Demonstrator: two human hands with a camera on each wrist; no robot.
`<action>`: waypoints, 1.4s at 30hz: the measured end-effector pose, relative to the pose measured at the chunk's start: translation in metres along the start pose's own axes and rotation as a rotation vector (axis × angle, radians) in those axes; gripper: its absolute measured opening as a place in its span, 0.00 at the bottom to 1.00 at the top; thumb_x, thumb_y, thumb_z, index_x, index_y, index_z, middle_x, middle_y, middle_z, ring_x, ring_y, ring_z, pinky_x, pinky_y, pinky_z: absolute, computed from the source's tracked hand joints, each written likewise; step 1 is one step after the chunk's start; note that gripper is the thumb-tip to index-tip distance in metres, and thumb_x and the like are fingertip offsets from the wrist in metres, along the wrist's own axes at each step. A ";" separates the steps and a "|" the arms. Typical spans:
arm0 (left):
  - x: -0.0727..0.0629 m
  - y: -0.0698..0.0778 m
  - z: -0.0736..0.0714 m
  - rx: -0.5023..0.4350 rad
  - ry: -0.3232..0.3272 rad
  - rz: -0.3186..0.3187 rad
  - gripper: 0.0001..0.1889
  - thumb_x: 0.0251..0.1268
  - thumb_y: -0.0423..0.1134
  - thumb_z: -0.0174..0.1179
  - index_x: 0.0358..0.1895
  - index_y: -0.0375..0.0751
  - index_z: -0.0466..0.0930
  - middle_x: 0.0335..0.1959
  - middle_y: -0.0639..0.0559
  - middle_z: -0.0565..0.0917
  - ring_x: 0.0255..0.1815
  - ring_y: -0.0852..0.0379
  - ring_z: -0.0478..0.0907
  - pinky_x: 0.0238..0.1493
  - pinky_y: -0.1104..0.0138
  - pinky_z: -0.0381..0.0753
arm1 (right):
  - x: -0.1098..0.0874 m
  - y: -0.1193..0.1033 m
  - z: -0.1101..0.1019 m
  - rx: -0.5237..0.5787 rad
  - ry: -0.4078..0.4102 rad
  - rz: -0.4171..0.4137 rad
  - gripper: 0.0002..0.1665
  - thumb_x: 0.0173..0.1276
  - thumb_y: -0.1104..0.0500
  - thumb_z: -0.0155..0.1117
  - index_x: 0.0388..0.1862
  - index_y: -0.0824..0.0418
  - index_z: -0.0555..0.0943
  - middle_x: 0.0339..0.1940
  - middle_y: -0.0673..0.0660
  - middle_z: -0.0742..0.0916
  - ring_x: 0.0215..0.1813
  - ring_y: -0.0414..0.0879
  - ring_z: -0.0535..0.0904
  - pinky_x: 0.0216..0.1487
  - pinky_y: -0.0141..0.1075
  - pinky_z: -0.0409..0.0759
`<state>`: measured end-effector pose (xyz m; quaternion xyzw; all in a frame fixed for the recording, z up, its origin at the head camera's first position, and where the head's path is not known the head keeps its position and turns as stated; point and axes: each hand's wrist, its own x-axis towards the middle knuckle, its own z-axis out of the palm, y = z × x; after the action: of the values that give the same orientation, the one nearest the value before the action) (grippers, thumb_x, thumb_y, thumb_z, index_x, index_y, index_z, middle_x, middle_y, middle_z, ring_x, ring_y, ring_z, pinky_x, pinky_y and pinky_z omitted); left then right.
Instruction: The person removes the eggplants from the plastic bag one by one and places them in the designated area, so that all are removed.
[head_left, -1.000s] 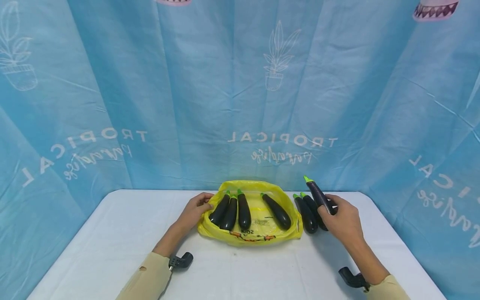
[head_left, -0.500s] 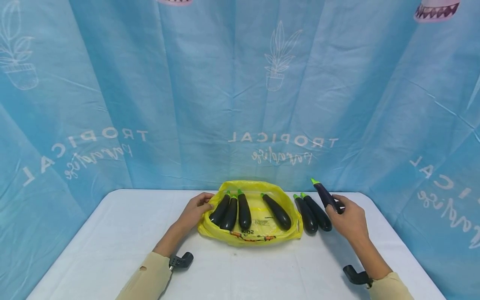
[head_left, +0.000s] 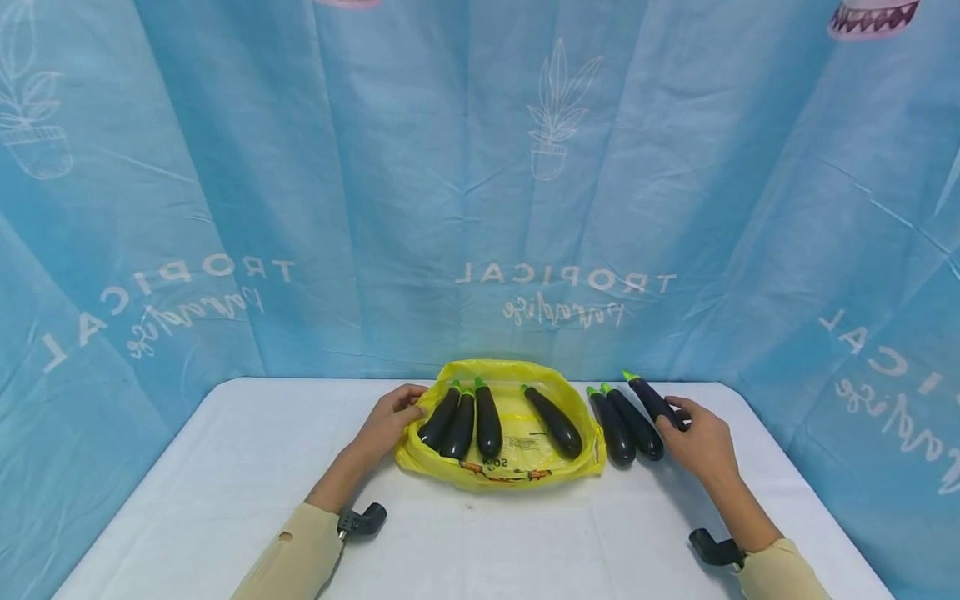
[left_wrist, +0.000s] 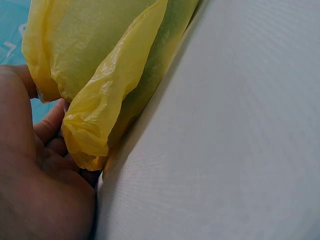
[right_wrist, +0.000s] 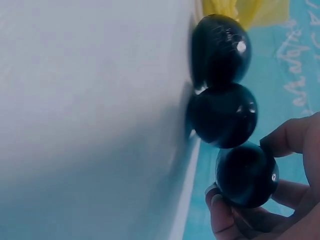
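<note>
My right hand [head_left: 699,437] grips a dark eggplant [head_left: 651,398] with a green stem. In the right wrist view, thumb and fingers curl round that eggplant's rounded end [right_wrist: 247,175], beside two others. Those two eggplants [head_left: 612,427] lie side by side on the table, just right of a yellow plastic bag [head_left: 525,475]. Several more eggplants [head_left: 489,421] lie in the open bag, most toward its left and one on the right [head_left: 555,423]. At the bag's left edge my left hand [head_left: 390,421] pinches the crumpled plastic [left_wrist: 92,135]; some fingertips are hidden behind it.
A white cloth covers the table [head_left: 480,546]. Behind it and along both sides hangs a blue printed curtain [head_left: 405,192]. Black devices [head_left: 362,522] are strapped at both wrists.
My right hand has moved right with its eggplant, away from the two beside the bag, and has lowered it toward the table. The left hand and bag stay in place.
</note>
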<state>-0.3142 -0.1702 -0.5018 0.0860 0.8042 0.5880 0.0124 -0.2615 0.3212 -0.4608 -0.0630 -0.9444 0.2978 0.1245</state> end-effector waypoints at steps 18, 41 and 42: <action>0.000 0.001 -0.001 0.015 -0.005 0.012 0.20 0.73 0.33 0.56 0.65 0.35 0.79 0.52 0.42 0.82 0.51 0.50 0.77 0.54 0.67 0.79 | 0.003 0.011 0.005 -0.037 -0.066 0.031 0.32 0.75 0.54 0.59 0.71 0.73 0.75 0.59 0.79 0.83 0.55 0.71 0.83 0.48 0.58 0.84; 0.000 -0.001 0.000 0.010 -0.003 0.014 0.21 0.73 0.34 0.58 0.66 0.34 0.78 0.52 0.44 0.82 0.51 0.51 0.77 0.53 0.65 0.79 | 0.004 0.009 0.003 -0.050 -0.066 0.090 0.34 0.75 0.51 0.59 0.66 0.78 0.76 0.58 0.78 0.84 0.57 0.71 0.82 0.52 0.59 0.83; 0.001 -0.002 0.000 0.013 -0.004 0.015 0.21 0.73 0.34 0.57 0.66 0.34 0.78 0.52 0.43 0.82 0.52 0.51 0.77 0.53 0.64 0.79 | 0.004 0.008 0.002 -0.050 -0.057 0.093 0.33 0.75 0.51 0.60 0.66 0.78 0.76 0.57 0.78 0.84 0.56 0.71 0.82 0.51 0.59 0.84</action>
<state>-0.3155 -0.1703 -0.5038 0.0935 0.8073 0.5826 0.0089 -0.2661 0.3275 -0.4666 -0.1012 -0.9507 0.2814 0.0818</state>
